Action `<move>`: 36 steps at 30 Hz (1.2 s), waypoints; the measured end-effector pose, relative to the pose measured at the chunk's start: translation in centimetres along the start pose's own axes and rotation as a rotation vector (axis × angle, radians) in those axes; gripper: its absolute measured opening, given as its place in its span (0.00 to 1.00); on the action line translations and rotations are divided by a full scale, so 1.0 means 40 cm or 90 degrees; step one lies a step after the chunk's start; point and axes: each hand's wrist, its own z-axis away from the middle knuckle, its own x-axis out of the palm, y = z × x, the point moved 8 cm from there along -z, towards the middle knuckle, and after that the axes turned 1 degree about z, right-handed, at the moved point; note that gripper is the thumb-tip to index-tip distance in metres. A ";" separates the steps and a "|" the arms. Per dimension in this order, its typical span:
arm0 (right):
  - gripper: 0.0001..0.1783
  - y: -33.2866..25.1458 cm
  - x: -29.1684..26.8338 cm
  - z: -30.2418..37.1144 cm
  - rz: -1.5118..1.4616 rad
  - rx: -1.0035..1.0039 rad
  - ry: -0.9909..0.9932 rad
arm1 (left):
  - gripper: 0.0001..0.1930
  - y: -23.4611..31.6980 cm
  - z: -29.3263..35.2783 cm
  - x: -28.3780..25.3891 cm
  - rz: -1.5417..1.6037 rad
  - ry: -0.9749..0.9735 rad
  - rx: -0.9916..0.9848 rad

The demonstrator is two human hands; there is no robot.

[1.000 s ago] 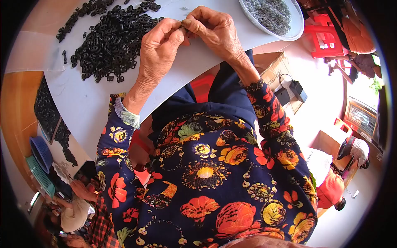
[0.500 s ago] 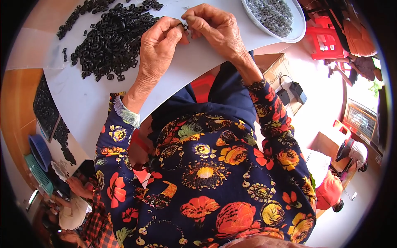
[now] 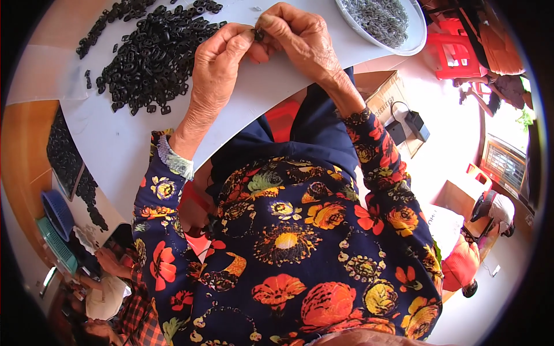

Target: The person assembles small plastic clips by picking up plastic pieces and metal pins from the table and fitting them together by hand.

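Over the table my left hand (image 3: 222,60) pinches a small black plastic piece (image 3: 259,34) between thumb and fingers. My right hand (image 3: 303,43) meets it there, its thumb and index finger closed on the same piece. The fingertips cover most of it, and anything else in the right pinch is hidden. Left of my hands lies a heap of small black plastic pieces with holes (image 3: 147,66). To the right, a round white tray (image 3: 416,45) holds many small clear or silvery pieces (image 3: 378,22).
The white table (image 3: 115,150) has a curved front edge close to my lap. At the right, a cardboard box (image 3: 375,95) stands below the table with a black adapter (image 3: 415,126) on it. Blue (image 3: 56,214) and green baskets (image 3: 55,245) are at the left. Other people sit nearby.
My right hand has shifted slightly left, and the fingertips of both hands have come closer together around the black piece. The heap looks the same.
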 end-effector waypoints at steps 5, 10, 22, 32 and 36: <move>0.11 0.004 0.000 0.001 -0.058 -0.026 -0.038 | 0.11 -0.022 -0.003 -0.001 0.159 -0.034 -0.075; 0.09 -0.003 0.021 0.004 -0.069 -0.033 -0.059 | 0.12 -0.021 -0.006 0.008 0.244 -0.075 -0.083; 0.09 0.016 0.008 0.009 -0.062 -0.004 -0.024 | 0.12 0.040 0.022 0.015 -0.138 0.030 0.000; 0.10 0.007 -0.003 0.012 0.045 0.000 0.005 | 0.09 0.073 0.005 0.005 -0.311 0.000 0.084; 0.10 0.012 -0.009 0.006 -0.011 0.002 0.021 | 0.11 0.066 0.004 0.002 -0.270 0.004 0.014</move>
